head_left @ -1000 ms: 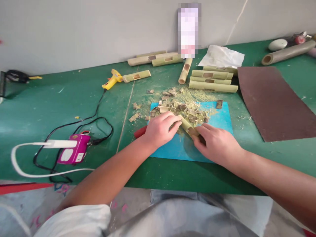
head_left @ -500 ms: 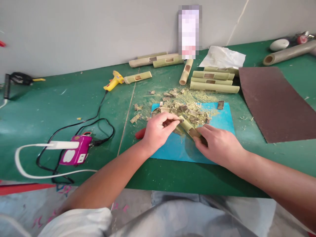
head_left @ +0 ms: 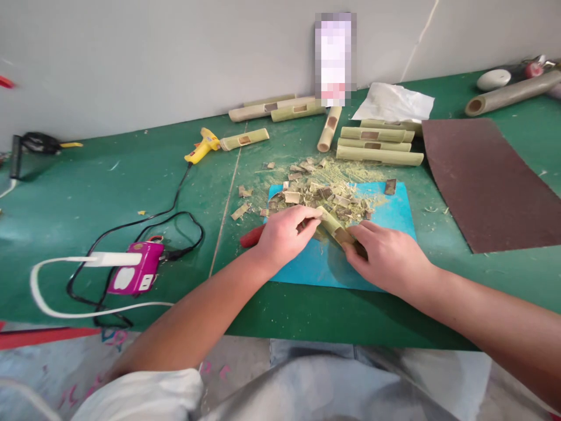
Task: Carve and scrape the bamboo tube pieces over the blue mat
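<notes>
My right hand (head_left: pixel 388 254) is wrapped round the near end of a green bamboo tube (head_left: pixel 332 222) with a rectangular opening, held slanting above a blue sheet (head_left: pixel 307 263). At the tube's far end, my left hand (head_left: pixel 287 234) is closed in a pinch; whatever sits between its fingertips is too small to make out. Bamboo chips and shavings (head_left: pixel 342 200) are heaped just behind the tube, on the sheet and the green table (head_left: pixel 153 175). A red object (head_left: pixel 251 236) lies beside my left hand, partly hidden by it.
Several cut bamboo tubes (head_left: pixel 379 155) lie at the back. Left are a yellow glue gun (head_left: pixel 203 145) and a magenta power adapter (head_left: pixel 146 266) with cables. A brown sheet (head_left: pixel 491 187) lies right. A blurred-out upright screen (head_left: pixel 336 58) stands by the wall.
My left hand has shifted slightly, its fingertips staying at the tube's far end, and the dark bit seen between them earlier no longer shows. My right hand and the tube stay nearly in place.
</notes>
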`<state>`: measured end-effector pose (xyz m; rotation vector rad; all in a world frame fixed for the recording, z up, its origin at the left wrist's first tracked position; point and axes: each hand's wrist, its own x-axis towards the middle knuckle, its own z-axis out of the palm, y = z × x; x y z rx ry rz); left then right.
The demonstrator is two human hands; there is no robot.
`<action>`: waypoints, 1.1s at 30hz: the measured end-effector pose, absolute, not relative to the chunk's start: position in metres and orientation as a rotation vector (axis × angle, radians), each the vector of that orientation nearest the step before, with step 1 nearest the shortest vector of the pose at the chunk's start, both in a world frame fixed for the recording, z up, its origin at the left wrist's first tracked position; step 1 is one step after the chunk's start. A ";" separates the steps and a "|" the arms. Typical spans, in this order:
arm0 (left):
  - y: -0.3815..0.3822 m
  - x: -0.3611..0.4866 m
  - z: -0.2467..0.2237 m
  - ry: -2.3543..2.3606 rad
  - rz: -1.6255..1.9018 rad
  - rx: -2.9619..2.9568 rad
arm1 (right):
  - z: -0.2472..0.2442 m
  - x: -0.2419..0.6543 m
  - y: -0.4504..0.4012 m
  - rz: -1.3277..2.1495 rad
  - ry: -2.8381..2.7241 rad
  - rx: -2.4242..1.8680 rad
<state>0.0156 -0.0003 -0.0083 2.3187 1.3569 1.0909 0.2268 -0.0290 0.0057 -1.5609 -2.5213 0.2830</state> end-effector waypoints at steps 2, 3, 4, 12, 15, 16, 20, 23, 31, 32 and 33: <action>0.001 0.015 -0.009 1.350 1.070 2.354 | 0.005 0.227 -0.029 0.278 -2.522 -1.566; 0.001 0.015 -0.009 1.352 1.060 2.354 | 0.005 0.227 -0.029 0.274 -2.524 -1.569; 0.001 0.015 -0.009 1.355 1.048 2.350 | 0.005 0.227 -0.029 0.269 -2.525 -1.571; 0.006 0.013 -0.009 1.321 0.968 2.219 | 0.007 0.227 -0.028 0.264 -2.529 -1.565; 0.007 0.013 -0.009 1.283 0.967 2.265 | 0.007 0.227 -0.028 0.269 -2.525 -1.569; 0.007 0.013 -0.008 1.278 0.972 2.284 | 0.007 0.227 -0.028 0.271 -2.525 -1.564; 0.006 0.013 -0.008 1.257 0.986 2.309 | 0.006 0.228 -0.029 0.275 -2.524 -1.558; 0.006 0.012 -0.009 1.264 0.974 2.330 | 0.006 0.228 -0.029 0.285 -2.526 -1.565; 0.007 0.014 -0.009 1.272 0.979 2.309 | 0.007 0.227 -0.028 0.293 -2.524 -1.566; 0.007 0.014 -0.009 1.261 0.988 2.303 | 0.006 0.227 -0.028 0.293 -2.523 -1.562; 0.006 0.014 -0.008 1.249 0.995 2.301 | 0.006 0.227 -0.028 0.293 -2.522 -1.559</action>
